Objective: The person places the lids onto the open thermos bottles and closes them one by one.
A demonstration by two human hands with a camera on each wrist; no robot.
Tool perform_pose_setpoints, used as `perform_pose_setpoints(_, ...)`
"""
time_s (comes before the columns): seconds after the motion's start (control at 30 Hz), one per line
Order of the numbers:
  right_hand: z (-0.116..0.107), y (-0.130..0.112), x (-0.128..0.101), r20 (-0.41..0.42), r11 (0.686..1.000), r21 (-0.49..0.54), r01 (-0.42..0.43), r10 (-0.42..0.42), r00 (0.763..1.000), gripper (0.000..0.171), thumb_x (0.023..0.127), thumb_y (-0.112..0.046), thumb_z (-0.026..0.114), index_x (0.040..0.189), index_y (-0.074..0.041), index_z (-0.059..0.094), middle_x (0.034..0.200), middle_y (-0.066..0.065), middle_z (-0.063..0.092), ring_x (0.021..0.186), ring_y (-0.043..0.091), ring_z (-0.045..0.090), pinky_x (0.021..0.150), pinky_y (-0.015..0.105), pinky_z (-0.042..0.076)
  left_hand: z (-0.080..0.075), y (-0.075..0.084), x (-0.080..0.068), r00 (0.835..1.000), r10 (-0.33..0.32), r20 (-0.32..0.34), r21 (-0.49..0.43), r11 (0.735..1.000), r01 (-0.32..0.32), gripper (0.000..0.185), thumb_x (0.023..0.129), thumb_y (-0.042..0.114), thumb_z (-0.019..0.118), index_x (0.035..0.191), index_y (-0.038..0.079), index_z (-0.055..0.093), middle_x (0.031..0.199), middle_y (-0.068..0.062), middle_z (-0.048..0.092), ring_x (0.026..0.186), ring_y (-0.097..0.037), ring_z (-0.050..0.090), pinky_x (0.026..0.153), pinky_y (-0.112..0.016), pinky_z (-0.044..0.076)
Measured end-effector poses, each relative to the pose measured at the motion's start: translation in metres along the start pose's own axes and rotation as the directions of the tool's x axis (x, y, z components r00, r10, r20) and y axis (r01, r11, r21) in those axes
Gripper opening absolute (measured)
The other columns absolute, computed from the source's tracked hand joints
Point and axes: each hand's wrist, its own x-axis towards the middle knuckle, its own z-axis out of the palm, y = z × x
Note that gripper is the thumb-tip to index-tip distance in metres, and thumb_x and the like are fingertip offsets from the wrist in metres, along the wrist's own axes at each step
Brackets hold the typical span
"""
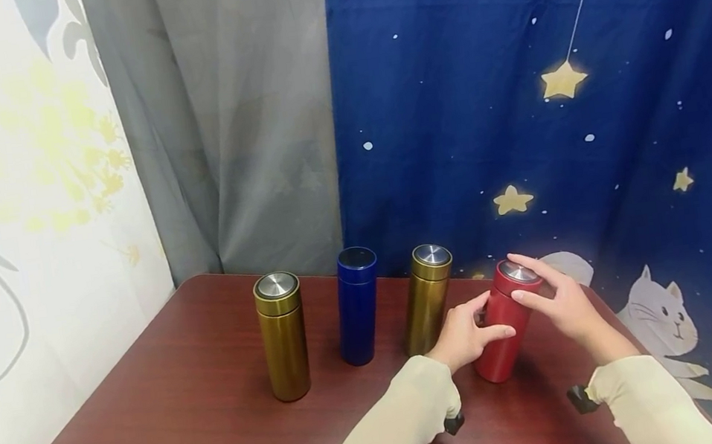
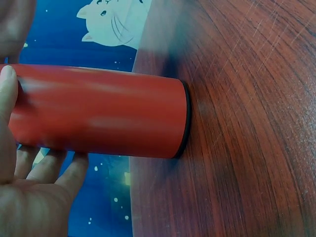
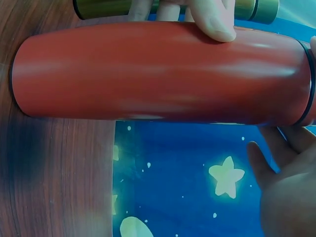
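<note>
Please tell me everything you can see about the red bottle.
The red bottle is a slim cylinder with a smooth matte red body, a thin black ring at its base and a silver-topped lid. It stands on the wooden table, rightmost of four bottles, near the table's right edge. The left hand holds its body; the right hand rests on the lid end.
</note>
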Motion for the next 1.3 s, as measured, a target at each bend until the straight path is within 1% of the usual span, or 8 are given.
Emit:
perform_pose_setpoints(0.23,0.003,0.003,-0.002,-0.069,0.993,-0.1,-0.062,0.055,0.996,0.059,0.085,-0.023,0.076,0.14,-0.018,0.055,0.122,0.018,0.06,0.111,0.031,0.052,0.088,0.055,0.044,0.0,0.0,0.0,1.0,-0.008,0.002,-0.006,1.0,0.008,0.063,0.08,0.03,0.081,0.137,0.023,0.057,0.103,0.007,0.071,0.088,-0.002,0.066,0.074,-0.015,0.05)
perform_pose_setpoints(0.43,0.011,0.001,-0.001,-0.174,0.978,-0.203,-0.051,0.015,0.985,0.059,0.079,-0.027,0.081,0.132,-0.012,0.06,0.113,0.017,0.06,0.104,0.031,0.051,0.077,0.054,0.048,0.002,-0.001,0.001,1.0,-0.008,0.005,-0.003,1.0,0.008,0.064,0.08,0.03,0.081,0.138,0.023,0.056,0.104,0.007,0.071,0.089,-0.001,0.066,0.075,-0.014,0.05)
perform_pose_setpoints(0.63,0.019,-0.001,0.004,-0.244,0.966,-0.253,-0.053,-0.011,0.97,0.06,0.075,-0.027,0.084,0.124,-0.004,0.058,0.113,0.019,0.059,0.104,0.035,0.051,0.08,0.056,0.048,0.001,-0.001,0.001,1.0,-0.02,0.002,0.0,1.0,0.02,0.068,0.079,0.032,0.082,0.14,0.021,0.054,0.107,0.005,0.071,0.09,-0.002,0.067,0.075,-0.015,0.051)
perform_pose_setpoints(0.87,0.022,0.002,0.004,-0.208,0.954,-0.295,-0.048,-0.015,0.978,0.064,0.08,-0.032,0.079,0.133,-0.007,0.053,0.117,0.021,0.056,0.107,0.038,0.048,0.081,0.06,0.046,0.001,-0.002,0.001,1.0,-0.024,0.013,-0.006,1.0,0.024,0.068,0.079,0.032,0.081,0.141,0.021,0.054,0.108,0.005,0.071,0.091,-0.002,0.066,0.075,-0.014,0.051)
perform_pose_setpoints(1.0,0.015,0.004,0.001,-0.101,0.987,-0.161,-0.006,-0.011,0.995,0.062,0.088,-0.023,0.072,0.144,-0.017,0.047,0.126,0.017,0.055,0.111,0.028,0.051,0.086,0.044,0.051,0.001,-0.003,0.001,1.0,-0.016,0.014,0.001,1.0,0.016,0.067,0.079,0.032,0.082,0.14,0.023,0.055,0.106,0.006,0.071,0.09,-0.002,0.066,0.074,-0.014,0.051)
perform_pose_setpoints(1.13,0.006,0.006,-0.001,0.0,0.997,0.062,0.037,-0.037,0.999,0.058,0.091,-0.006,0.066,0.145,-0.012,0.047,0.132,0.017,0.054,0.11,0.007,0.055,0.087,0.017,0.047,0.001,-0.003,0.002,1.0,-0.01,0.012,0.003,1.0,0.01,0.065,0.079,0.032,0.082,0.139,0.024,0.056,0.104,0.007,0.071,0.088,-0.001,0.066,0.073,-0.014,0.05)
perform_pose_setpoints(1.23,0.001,0.007,0.0,0.021,0.995,0.093,0.036,-0.038,0.999,0.056,0.09,-0.004,0.066,0.143,-0.01,0.05,0.129,0.018,0.056,0.108,-0.001,0.054,0.085,0.013,0.046,0.0,-0.002,0.001,1.0,-0.009,0.011,-0.001,1.0,0.009,0.064,0.079,0.033,0.081,0.138,0.024,0.057,0.103,0.007,0.071,0.087,-0.001,0.066,0.073,-0.015,0.051)
perform_pose_setpoints(1.3,-0.001,0.006,0.0,0.009,0.999,0.043,0.008,-0.009,1.0,0.056,0.089,-0.008,0.069,0.142,-0.012,0.052,0.128,0.016,0.058,0.108,0.0,0.053,0.087,0.018,0.047,0.0,0.0,0.001,1.0,-0.013,0.011,-0.001,1.0,0.013,0.064,0.079,0.033,0.081,0.138,0.024,0.057,0.104,0.007,0.071,0.088,-0.001,0.066,0.074,-0.015,0.051)
